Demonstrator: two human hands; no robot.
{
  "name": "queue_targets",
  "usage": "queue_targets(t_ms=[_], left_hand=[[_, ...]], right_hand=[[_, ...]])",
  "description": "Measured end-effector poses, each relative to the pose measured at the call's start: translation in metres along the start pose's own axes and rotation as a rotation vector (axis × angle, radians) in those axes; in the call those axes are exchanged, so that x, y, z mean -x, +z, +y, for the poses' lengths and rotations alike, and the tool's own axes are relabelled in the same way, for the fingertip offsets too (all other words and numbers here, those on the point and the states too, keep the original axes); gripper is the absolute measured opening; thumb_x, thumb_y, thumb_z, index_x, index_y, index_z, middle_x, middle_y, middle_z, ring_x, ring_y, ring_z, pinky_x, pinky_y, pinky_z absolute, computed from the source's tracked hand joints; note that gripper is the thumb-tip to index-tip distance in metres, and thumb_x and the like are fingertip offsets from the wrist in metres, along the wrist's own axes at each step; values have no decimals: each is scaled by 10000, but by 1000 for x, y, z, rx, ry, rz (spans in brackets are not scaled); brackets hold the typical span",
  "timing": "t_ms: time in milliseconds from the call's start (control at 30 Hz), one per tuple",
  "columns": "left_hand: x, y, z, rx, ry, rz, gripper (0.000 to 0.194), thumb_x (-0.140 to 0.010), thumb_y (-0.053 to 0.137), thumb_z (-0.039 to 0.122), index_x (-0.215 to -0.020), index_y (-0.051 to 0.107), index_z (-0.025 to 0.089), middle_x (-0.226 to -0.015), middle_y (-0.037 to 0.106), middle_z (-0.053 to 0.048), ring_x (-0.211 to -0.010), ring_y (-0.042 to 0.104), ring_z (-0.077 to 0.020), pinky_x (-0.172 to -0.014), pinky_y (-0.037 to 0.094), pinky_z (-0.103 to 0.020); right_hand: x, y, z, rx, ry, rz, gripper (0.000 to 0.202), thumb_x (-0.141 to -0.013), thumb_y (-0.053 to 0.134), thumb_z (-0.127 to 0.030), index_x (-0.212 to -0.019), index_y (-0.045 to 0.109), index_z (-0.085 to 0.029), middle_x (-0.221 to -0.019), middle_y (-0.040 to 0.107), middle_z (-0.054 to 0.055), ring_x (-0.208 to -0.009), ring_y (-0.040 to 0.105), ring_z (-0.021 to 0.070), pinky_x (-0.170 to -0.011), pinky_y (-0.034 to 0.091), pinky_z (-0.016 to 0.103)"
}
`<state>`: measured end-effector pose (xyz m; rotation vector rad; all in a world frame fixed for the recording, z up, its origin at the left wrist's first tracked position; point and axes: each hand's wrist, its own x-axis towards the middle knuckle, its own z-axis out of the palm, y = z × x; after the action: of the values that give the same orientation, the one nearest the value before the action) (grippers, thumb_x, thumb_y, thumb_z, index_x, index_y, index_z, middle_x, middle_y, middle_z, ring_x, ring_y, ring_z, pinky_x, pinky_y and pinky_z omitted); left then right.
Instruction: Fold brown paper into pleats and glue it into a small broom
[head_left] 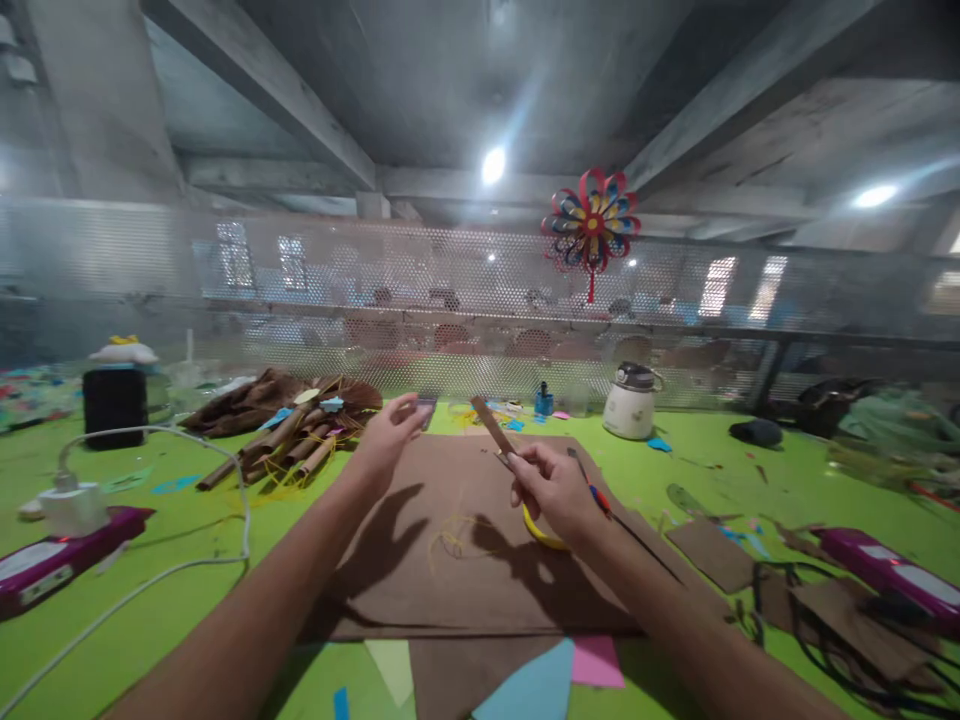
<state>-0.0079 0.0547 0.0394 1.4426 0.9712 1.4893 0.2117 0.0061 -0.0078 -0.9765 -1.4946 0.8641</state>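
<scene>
My right hand (551, 485) pinches a narrow brown strip (491, 425), which looks like cardboard and points up and to the left. My left hand (386, 440) is raised at the left side of a large brown board (450, 600), its fingers curled together. Beside its fingertips is a small dark, shiny item (426, 408); whether the fingers hold it is too blurred to tell. Thin yellow thread (454, 540) lies loosely on the board between my hands. Partly hidden under my right hand are a yellow curved piece (544, 532) and a red-and-blue handled tool (600, 500).
Brown rolled tubes (281, 440) tied with yellow thread lie left. A white flask (630, 402) and a small blue bottle (544, 400) stand behind the board. Purple power strips (82, 555), cables and cardboard scraps (709, 553) lie at the sides; coloured paper (529, 685) lies in front.
</scene>
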Motion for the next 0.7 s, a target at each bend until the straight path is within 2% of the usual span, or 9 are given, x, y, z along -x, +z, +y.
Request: queue_targets(t_ms=[33,67,100,200,233,300,467,567,700], left_hand=[[0,0,-7,-23,-16,99,296,-719,688,362,-913,647,143,-909,631,-86,-876,562,-192,-781,432,-311],[2,1,-13,-72,-35,106,258,-729,674,387,-777,648,135,-807,625,-76,-806,558,-186,-746,429,-308],[6,5,-17,-103,-75,6,283,-732,671,411,-709,647,130,-751,623,-76,-756,555,-183,-715,427,-308],[25,25,-17,-6,-170,-409,350,-780,627,472,-822,688,130,-848,663,-106,-788,581,-199,-689,435,-311],[32,32,-15,44,-179,-497,342,-801,612,463,-862,692,136,-888,670,-109,-838,586,-202,-719,438,-309],[43,46,-10,162,-192,-586,349,-829,585,462,-913,690,140,-926,680,-113,-864,599,-206,-788,444,-335],[51,56,-15,223,-237,-528,314,-810,638,406,-940,682,124,-901,692,-107,-867,611,-201,-843,430,-338],[52,53,-21,280,-300,-495,319,-816,629,415,-974,674,141,-910,692,-101,-852,609,-188,-794,432,-307],[52,47,-22,318,-361,-528,339,-811,637,414,-1011,673,142,-974,686,-111,-874,604,-181,-792,427,-288]], right_hand=[[1,2,1,24,-1,26,328,-815,528,-524,-777,495,-200,-467,570,-38,-328,410,90,-369,283,215],[3,4,2,62,-10,51,314,-822,525,-509,-768,491,-202,-454,562,-36,-340,426,97,-384,294,219],[4,7,3,112,-25,75,297,-831,523,-490,-760,490,-204,-447,557,-32,-358,450,108,-402,309,224],[11,14,6,292,-112,129,238,-860,511,-425,-762,506,-208,-480,572,-11,-420,518,141,-462,350,250],[13,16,7,346,-142,143,217,-865,508,-406,-773,517,-210,-507,589,0,-438,535,152,-475,357,260],[18,21,9,431,-189,156,172,-869,504,-372,-812,541,-214,-586,636,28,-488,575,178,-500,369,277],[27,30,14,505,-186,128,152,-876,476,-330,-924,559,-213,-831,706,89,-689,662,237,-592,435,307],[28,32,16,520,-176,144,148,-869,493,-326,-917,571,-210,-861,705,96,-759,668,251,-656,459,321],[28,32,19,446,-156,104,189,-863,524,-356,-953,588,-203,-879,709,88,-776,671,243,-670,486,318]])
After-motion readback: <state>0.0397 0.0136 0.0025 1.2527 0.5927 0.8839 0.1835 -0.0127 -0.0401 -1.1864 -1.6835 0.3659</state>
